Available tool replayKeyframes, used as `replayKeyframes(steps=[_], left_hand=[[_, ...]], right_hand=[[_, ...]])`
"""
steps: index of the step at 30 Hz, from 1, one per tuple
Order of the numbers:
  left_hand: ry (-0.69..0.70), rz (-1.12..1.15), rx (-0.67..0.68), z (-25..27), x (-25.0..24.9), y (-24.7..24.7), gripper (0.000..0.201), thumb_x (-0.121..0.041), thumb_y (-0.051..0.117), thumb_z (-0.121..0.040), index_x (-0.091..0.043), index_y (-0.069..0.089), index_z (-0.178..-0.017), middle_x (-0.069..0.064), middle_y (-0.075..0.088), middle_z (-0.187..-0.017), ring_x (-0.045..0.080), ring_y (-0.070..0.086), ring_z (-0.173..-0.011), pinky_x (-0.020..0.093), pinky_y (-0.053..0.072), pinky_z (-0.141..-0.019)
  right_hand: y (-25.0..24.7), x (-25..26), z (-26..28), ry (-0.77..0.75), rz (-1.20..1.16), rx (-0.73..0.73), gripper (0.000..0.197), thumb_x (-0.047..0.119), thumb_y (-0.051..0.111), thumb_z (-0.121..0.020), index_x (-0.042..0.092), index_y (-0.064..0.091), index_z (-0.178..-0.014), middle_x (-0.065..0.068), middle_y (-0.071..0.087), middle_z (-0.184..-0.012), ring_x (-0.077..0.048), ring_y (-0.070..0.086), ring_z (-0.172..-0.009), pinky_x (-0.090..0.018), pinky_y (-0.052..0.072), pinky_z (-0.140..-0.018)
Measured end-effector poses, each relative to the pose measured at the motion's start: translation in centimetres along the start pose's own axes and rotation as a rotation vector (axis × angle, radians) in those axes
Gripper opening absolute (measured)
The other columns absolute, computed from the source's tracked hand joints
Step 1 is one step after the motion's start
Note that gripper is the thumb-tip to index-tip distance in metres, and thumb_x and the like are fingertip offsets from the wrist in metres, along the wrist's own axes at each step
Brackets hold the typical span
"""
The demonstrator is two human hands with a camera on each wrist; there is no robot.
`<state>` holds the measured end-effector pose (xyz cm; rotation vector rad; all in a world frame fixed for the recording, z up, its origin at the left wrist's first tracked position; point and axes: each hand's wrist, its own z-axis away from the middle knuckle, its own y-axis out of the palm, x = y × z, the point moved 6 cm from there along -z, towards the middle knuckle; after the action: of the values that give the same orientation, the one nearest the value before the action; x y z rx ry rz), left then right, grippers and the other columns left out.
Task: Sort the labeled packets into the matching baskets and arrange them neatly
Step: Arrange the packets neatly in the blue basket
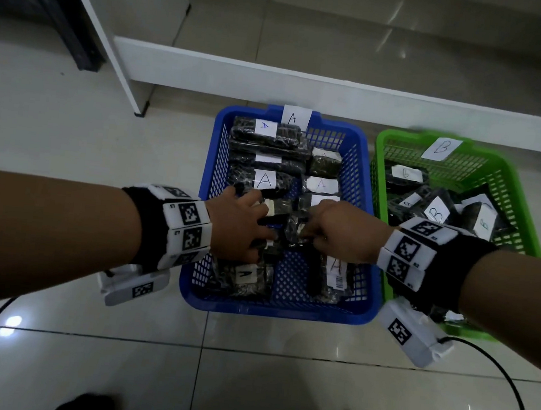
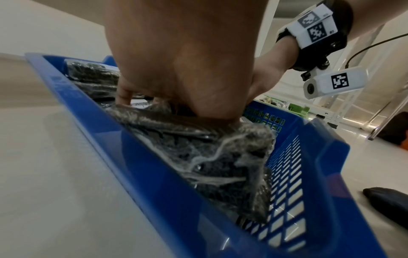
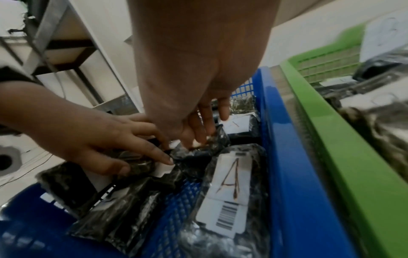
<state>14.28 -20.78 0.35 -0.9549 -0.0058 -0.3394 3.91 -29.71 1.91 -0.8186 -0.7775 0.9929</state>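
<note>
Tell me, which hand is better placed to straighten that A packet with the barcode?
Probably the right hand: the A packet lies directly beneath it by the blue basket's right wall. The left hand is over the other side, on other packets.

"A" on blue basket (image 1: 276,309), "B" on green basket (image 1: 512,173)

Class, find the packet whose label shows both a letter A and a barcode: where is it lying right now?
In the head view the barcode packet lies in the blue basket's near right corner, just below the right hand.

Bare mesh strip (image 1: 292,274) in blue basket (image 1: 271,308), packets (image 1: 333,275) either side, green basket (image 1: 387,284) alongside
</note>
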Motion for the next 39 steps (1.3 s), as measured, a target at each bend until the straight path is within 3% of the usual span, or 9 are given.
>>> replayKeyframes(steps=[3,7,11,19,27,30,33,36,39], left_hand=[[0.104,-0.033,-0.040,-0.1,-1.0,-0.8,0.054,-0.054,0.035,-0.093,-0.043,0.024,-0.145,-0.004,0.031,-0.146,0.028,0.016,-0.139,0.060,0.008,-0.109],[0.152,-0.005,-0.012,-1.0,-2.0,-1.0,0.052,-0.048,0.037,-0.094,-0.048,0.024,-0.144,0.000,0.030,-0.143,0.025,0.017,-0.138,0.063,-0.002,-0.110],[0.085,-0.040,0.041,-1.6,-2.6,-0.2,0.049,-0.047,0.029,-0.096,-0.048,0.021,-0.144,0.005,0.026,-0.146,0.027,0.016,-0.139,0.062,-0.013,-0.108],[0.104,-0.101,-0.090,-1.4,-2.6,-0.4,0.051,-0.051,0.032,-0.094,-0.033,0.031,-0.143,0.006,0.042,-0.137,0.026,0.034,-0.128,0.056,0.008,-0.112],[0.122,-0.055,-0.170,-0.8,-1.4,0.4,0.053,-0.051,0.032,-0.095,-0.043,0.021,-0.146,0.006,0.040,-0.136,0.026,0.033,-0.127,0.050,0.015,-0.110],[0.126,0.101,-0.209,-0.9,-0.9,0.3,0.046,-0.050,0.030,-0.096,-0.041,0.032,-0.142,0.001,0.040,-0.136,0.022,0.033,-0.127,0.045,0.017,-0.110],[0.071,0.366,-0.372,-0.4,1.4,-0.8,0.037,-0.041,0.041,-0.094,-0.027,0.050,-0.128,-0.001,0.045,-0.131,0.018,0.037,-0.123,0.039,0.027,-0.105],[-0.089,0.472,-0.464,0.7,4.9,-0.6,0.046,-0.034,0.059,-0.085,-0.018,0.049,-0.128,0.005,0.043,-0.128,0.022,0.041,-0.117,0.036,0.040,-0.098],[-0.192,0.625,-0.385,1.0,7.0,0.3,0.053,-0.028,0.062,-0.086,-0.014,0.043,-0.133,0.010,0.038,-0.131,0.025,0.041,-0.118,0.034,0.041,-0.099]], right_hand=[[-1.4,-0.2,0.2,-0.035,-0.031,-0.207,0.020,0.018,0.057,-0.088,0.015,0.062,-0.108,-0.005,0.054,-0.108,-0.024,0.047,-0.104,-0.037,0.041,-0.088],[0.2,-0.5,-0.2,-0.035,-0.039,-0.091,0.041,0.025,0.065,-0.086,0.021,0.052,-0.126,-0.006,0.046,-0.127,-0.026,0.041,-0.117,-0.035,0.034,-0.098],[0.6,-1.1,-0.3,-0.011,-0.018,-0.099,0.056,0.016,0.062,-0.088,0.026,0.040,-0.139,-0.007,0.045,-0.128,-0.027,0.038,-0.119,-0.035,0.033,-0.098],[1.6,-1.6,-0.6,-0.020,0.129,-0.029,0.059,0.017,0.051,-0.093,0.030,0.028,-0.146,-0.010,0.047,-0.120,-0.029,0.039,-0.113,-0.038,0.037,-0.094],[1.3,0.1,-0.6,-0.053,0.280,-0.140,0.050,0.012,0.042,-0.097,0.022,0.033,-0.146,-0.018,0.034,-0.138,-0.036,0.034,-0.125,-0.045,0.036,-0.098],[1.8,0.6,-0.3,-0.076,0.262,-0.121,0.054,0.007,0.043,-0.096,0.010,0.027,-0.148,-0.022,0.036,-0.137,-0.037,0.038,-0.122,-0.044,0.037,-0.097],[1.5,0.7,0.3,-0.083,0.197,-0.157,0.051,0.008,0.054,-0.089,0.010,0.044,-0.139,-0.018,0.051,-0.121,-0.035,0.048,-0.110,-0.042,0.043,-0.089],[1.9,0.8,0.5,-0.120,0.226,-0.149,0.050,0.010,0.066,-0.079,0.009,0.057,-0.128,-0.019,0.057,-0.113,-0.037,0.054,-0.104,-0.040,0.050,-0.080],[2.3,0.2,0.1,-0.073,0.228,-0.026,0.053,0.020,0.053,-0.091,0.016,0.040,-0.142,-0.014,0.041,-0.126,-0.033,0.041,-0.117,-0.040,0.044,-0.092]])
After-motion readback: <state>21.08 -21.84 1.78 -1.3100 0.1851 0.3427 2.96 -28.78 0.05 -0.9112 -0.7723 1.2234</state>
